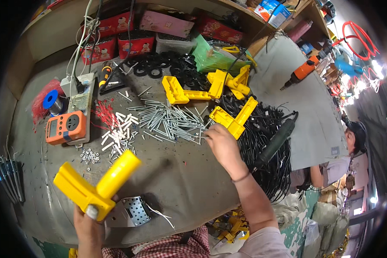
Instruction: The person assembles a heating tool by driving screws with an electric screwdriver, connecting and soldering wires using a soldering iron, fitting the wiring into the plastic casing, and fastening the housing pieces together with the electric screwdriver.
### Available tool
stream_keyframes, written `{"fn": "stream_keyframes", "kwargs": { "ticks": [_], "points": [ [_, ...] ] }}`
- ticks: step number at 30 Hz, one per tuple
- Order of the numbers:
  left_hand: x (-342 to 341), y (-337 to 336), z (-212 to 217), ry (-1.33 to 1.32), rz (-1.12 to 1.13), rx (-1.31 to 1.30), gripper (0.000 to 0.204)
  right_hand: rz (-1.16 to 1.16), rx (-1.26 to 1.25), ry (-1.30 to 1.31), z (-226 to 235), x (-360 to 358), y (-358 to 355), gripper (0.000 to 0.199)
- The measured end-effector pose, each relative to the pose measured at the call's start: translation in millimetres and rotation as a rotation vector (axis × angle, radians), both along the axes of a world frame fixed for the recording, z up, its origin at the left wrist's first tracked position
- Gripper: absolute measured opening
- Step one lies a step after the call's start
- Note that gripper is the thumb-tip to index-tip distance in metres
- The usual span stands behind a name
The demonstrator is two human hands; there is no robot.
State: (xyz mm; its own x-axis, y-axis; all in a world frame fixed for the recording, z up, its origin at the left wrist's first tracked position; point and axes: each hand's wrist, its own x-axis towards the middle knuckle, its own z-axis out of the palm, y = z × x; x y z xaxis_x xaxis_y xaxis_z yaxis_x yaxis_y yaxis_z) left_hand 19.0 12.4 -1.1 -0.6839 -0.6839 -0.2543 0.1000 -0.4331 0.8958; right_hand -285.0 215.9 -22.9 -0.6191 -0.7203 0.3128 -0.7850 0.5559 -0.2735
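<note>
The person is wearing a pale, whitish sleeve [266,245] on the right arm. A thin dark band [241,177] is circling the wrist below the right hand [222,146]. At the near edge, red-and-white checked cloth [176,248] is covering the lap, a dark strip [186,237] showing against it.

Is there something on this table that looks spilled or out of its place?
Nothing looks plainly damaged. The long metal rods, white tubes and small nut-like pieces lie loose on the tabletop, which may look spilled, though their mostly separate heaps suggest otherwise.
</note>
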Motion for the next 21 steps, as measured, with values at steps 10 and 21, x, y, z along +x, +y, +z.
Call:
{"fn": "stream_keyframes", "kwargs": {
  "ticks": [10, 21],
  "points": [
    [26, -9, -27, 0.034, 0.011, 0.035, 0.062, -0.034, 0.325, 0.129, 8, -22, 48, 0.007],
    [-5, 18, -12, 0.047, -0.109, 0.023, 0.060, 0.590, -0.122, 0.081, 76, 129, -65, 0.020]
  ]
}}
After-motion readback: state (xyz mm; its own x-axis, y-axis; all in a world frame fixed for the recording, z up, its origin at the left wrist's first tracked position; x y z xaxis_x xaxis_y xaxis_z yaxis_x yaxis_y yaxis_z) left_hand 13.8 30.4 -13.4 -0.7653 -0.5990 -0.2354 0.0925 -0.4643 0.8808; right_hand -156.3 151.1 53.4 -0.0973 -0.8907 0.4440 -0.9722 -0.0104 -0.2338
